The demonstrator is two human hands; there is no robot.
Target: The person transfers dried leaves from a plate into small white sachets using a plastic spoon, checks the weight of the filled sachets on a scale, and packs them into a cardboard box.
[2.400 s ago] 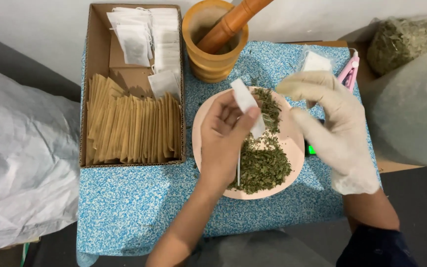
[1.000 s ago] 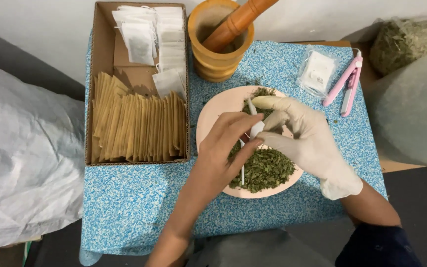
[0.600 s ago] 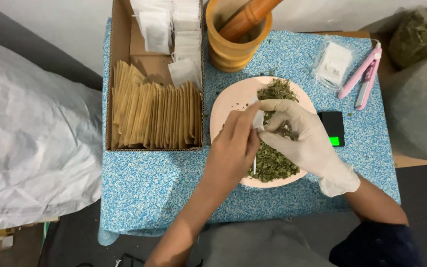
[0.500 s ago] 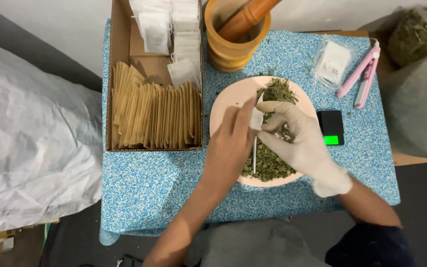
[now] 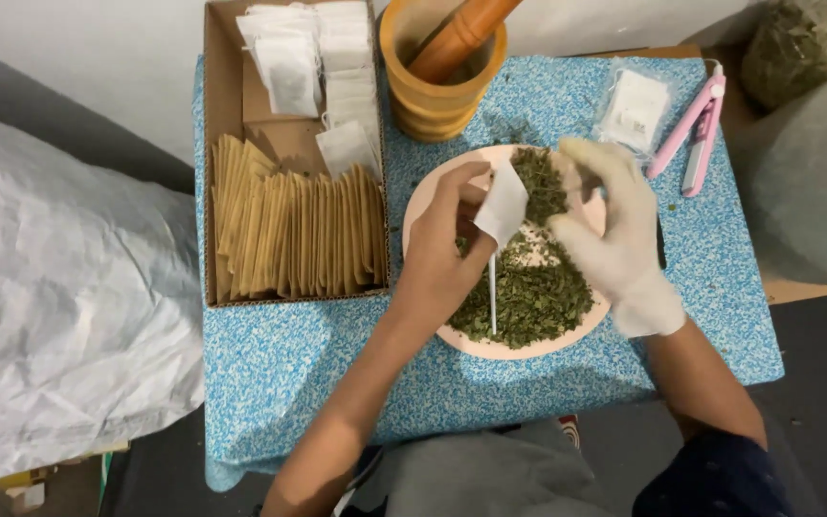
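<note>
My bare left hand [image 5: 442,254] holds a small white tea bag [image 5: 502,204] by its top over a pink plate [image 5: 420,196]; the bag's white string hangs down across a heap of dried green leaves [image 5: 533,287]. My right hand [image 5: 613,230], in a white glove, hovers beside the bag above the plate with its fingers pinched together near the bag's mouth. Whether the glove holds a pinch of leaves is hidden.
A cardboard box [image 5: 224,115] on the left holds white tea bags [image 5: 310,57] and upright brown paper envelopes [image 5: 289,235]. A wooden mortar with pestle [image 5: 442,62] stands behind the plate. A clear packet [image 5: 634,105] and a pink sealer [image 5: 691,134] lie right. Blue speckled table [image 5: 279,364].
My right hand has lifted from the leaf heap up to the bag's mouth. My left hand has raised the tea bag slightly, its string still trailing over the leaves.
</note>
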